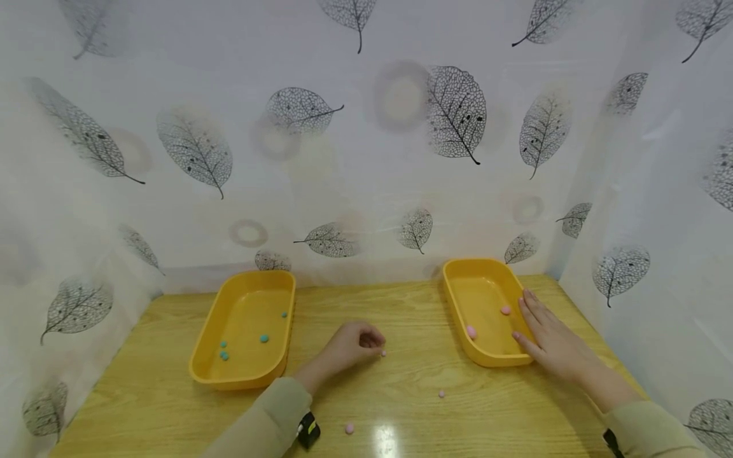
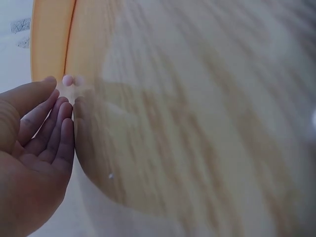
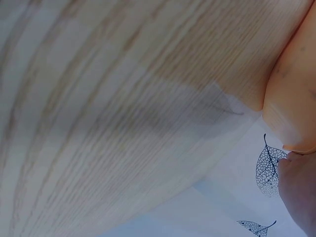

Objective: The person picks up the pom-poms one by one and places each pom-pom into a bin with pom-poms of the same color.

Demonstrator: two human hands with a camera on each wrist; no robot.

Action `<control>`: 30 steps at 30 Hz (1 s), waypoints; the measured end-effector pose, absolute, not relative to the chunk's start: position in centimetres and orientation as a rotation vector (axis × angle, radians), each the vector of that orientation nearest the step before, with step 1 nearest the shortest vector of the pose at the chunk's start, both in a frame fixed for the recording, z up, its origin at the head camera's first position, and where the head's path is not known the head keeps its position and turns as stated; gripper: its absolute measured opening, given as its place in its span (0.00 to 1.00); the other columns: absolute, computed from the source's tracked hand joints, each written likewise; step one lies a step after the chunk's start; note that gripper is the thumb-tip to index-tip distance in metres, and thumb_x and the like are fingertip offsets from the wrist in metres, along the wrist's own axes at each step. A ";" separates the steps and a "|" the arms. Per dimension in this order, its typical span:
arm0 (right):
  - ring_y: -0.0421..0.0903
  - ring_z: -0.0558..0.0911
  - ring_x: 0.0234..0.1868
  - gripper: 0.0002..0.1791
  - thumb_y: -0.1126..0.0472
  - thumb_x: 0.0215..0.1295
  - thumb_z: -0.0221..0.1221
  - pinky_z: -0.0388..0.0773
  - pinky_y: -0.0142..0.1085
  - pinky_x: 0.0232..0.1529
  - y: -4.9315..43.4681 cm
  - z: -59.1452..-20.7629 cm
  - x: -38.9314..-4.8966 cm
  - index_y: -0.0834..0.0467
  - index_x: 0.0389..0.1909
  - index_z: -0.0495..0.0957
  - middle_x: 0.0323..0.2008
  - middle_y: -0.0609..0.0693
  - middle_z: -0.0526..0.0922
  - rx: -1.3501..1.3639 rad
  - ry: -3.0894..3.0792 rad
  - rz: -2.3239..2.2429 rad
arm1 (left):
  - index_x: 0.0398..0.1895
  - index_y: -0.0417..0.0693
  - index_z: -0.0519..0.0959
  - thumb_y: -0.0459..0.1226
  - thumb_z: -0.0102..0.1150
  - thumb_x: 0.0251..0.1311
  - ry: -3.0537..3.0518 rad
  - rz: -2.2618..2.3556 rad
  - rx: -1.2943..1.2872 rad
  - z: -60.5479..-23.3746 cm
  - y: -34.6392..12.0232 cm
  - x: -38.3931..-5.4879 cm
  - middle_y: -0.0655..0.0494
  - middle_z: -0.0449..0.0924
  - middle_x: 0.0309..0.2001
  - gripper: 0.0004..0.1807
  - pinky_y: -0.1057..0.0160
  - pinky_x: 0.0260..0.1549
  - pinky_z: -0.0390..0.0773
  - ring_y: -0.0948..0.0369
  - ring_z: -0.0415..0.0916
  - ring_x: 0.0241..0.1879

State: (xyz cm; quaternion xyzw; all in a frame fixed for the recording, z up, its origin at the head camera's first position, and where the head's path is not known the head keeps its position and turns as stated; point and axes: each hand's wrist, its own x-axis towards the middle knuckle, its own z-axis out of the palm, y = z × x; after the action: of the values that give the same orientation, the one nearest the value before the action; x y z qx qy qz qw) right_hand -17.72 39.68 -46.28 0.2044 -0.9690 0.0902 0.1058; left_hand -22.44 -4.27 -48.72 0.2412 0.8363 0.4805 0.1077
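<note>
My left hand (image 1: 352, 346) is low over the table, its fingers loosely bent. A small pink ball (image 1: 384, 353) lies on the tabletop just by its fingertips. In the left wrist view the pink ball (image 2: 67, 80) appears just past the thumb tip, not plainly between thumb and fingers. My right hand (image 1: 552, 340) rests with straight fingers on the right rim of the right yellow tray (image 1: 487, 360), thumb reaching over its inner side. Inside that tray are pink pieces (image 1: 506, 310). In the right wrist view only part of the right hand (image 3: 300, 185) shows, against the tray.
A second yellow tray (image 1: 229, 384) stands on the left with several green pieces (image 1: 264, 338) in it. Two more pink balls lie loose: one ball (image 1: 441, 394) right of the left hand, another ball (image 1: 350, 429) nearer the front. A leaf-patterned sheet (image 1: 366, 159) walls the wooden table (image 1: 401, 381).
</note>
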 end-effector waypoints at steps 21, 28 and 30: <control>0.64 0.47 0.87 0.41 0.50 0.83 0.52 0.18 0.16 0.74 39.7 -46.5 -17.7 0.77 0.79 0.54 0.81 0.75 0.52 0.602 -2.858 0.268 | 0.36 0.42 0.91 0.31 0.78 0.57 2.599 1.236 0.777 -49.2 -3.6 -23.1 0.54 0.89 0.33 0.05 0.72 0.33 0.79 0.70 0.77 0.31; 0.65 0.48 0.86 0.41 0.50 0.83 0.52 0.18 0.16 0.73 39.7 -46.4 -17.8 0.77 0.79 0.54 0.81 0.76 0.51 0.601 -2.860 0.268 | 0.33 0.44 0.91 0.32 0.78 0.58 2.616 1.205 0.803 -49.2 -3.5 -23.1 0.56 0.89 0.31 0.03 0.73 0.32 0.79 0.73 0.75 0.29; 0.65 0.48 0.86 0.41 0.50 0.83 0.52 0.18 0.16 0.73 39.7 -46.4 -17.8 0.77 0.79 0.54 0.81 0.76 0.51 0.600 -2.861 0.269 | 0.33 0.44 0.91 0.32 0.78 0.59 2.619 1.196 0.806 -49.3 -3.5 -23.1 0.57 0.89 0.31 0.02 0.73 0.32 0.79 0.73 0.75 0.29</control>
State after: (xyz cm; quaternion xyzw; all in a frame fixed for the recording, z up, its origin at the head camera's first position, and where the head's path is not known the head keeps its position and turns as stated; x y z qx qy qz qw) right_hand -17.77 39.67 -46.44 0.2033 -0.9694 0.0912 0.1030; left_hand -23.12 -3.48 -49.30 0.2688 0.8735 0.3989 0.0755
